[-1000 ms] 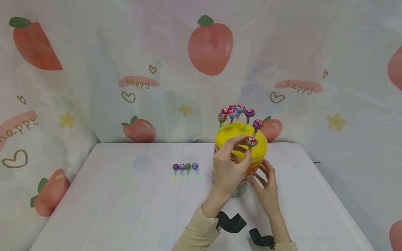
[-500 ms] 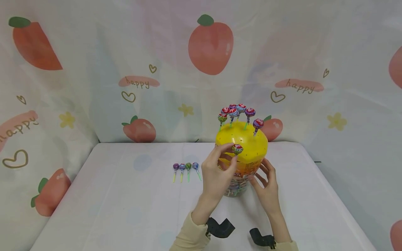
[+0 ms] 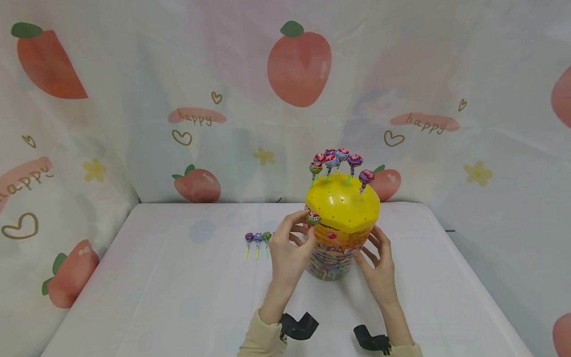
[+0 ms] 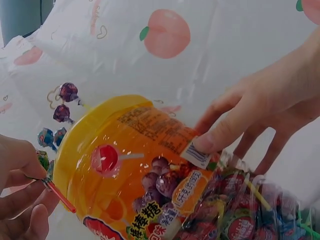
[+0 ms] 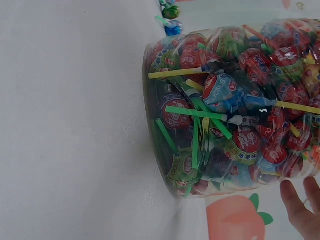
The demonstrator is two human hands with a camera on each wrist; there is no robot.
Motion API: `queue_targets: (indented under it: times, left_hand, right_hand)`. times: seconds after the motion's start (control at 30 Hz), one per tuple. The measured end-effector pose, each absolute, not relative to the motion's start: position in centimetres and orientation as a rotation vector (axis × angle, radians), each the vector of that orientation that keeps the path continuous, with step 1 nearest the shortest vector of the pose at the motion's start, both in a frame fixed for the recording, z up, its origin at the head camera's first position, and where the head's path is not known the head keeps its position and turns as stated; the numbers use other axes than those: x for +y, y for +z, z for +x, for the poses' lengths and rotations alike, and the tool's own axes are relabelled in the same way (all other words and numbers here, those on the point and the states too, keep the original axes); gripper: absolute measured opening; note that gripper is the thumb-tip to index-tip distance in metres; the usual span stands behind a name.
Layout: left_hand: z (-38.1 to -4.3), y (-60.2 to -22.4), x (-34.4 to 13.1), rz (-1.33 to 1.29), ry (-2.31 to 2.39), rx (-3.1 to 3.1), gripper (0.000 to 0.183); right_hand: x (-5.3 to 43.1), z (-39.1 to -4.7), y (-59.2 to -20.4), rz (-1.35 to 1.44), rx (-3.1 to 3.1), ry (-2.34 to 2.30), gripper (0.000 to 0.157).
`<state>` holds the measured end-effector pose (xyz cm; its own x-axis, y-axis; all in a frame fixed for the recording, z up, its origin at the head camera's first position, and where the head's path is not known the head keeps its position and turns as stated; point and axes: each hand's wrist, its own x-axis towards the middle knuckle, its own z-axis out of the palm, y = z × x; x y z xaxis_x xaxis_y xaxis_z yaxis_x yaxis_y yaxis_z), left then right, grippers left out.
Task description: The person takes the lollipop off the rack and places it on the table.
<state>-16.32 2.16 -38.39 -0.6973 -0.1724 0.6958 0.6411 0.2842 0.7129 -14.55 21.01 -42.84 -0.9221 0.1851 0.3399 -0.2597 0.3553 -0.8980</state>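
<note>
My left hand (image 3: 290, 253) pinches a lollipop (image 3: 313, 218) in a green and red wrapper, just left of the jar's lid. In the left wrist view its red stick (image 4: 61, 196) points away from the fingers, in front of the yellow lid. A clear jar (image 3: 330, 263) filled with lollipops stands on the table under a yellow lid (image 3: 343, 203) dotted with small holes. Several lollipops (image 3: 331, 160) stand upright in the lid's far part. My right hand (image 3: 381, 265) holds the jar's right side, its thumb on the orange label (image 4: 155, 140).
Several loose lollipops (image 3: 257, 238) lie in a row on the white table (image 3: 178, 277), left of the jar; my left hand hides part of that row. Behind the table hangs a cloth backdrop (image 3: 250, 64) with printed peaches.
My left hand has moved left with the lollipop, from over the lid's front to beside it, and now overlaps one loose lollipop. The right hand and jar have stayed in place.
</note>
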Motion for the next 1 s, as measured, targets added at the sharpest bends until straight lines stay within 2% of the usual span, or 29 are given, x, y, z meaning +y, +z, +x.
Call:
queue_targets:
  times: [0.33, 0.6, 1.0]
  left_hand:
    - [-17.2, -39.8, 0.5, -0.265, -1.631, -1.857, 0.033]
    - [-16.6, -38.8, -0.9, -0.156, -1.656, -1.896, 0.031]
    - [-19.6, -43.8, -2.9, 0.048, -1.728, -1.919, 0.035]
  right_hand:
    - [21.1, -14.6, -43.0, 0.075, -2.233, 1.6, 0.072]
    - [21.3, -14.7, -43.3, 0.075, -2.236, 1.619, 0.074]
    - [20.9, -14.4, -42.8, 0.054, -2.241, 1.603, 0.071]
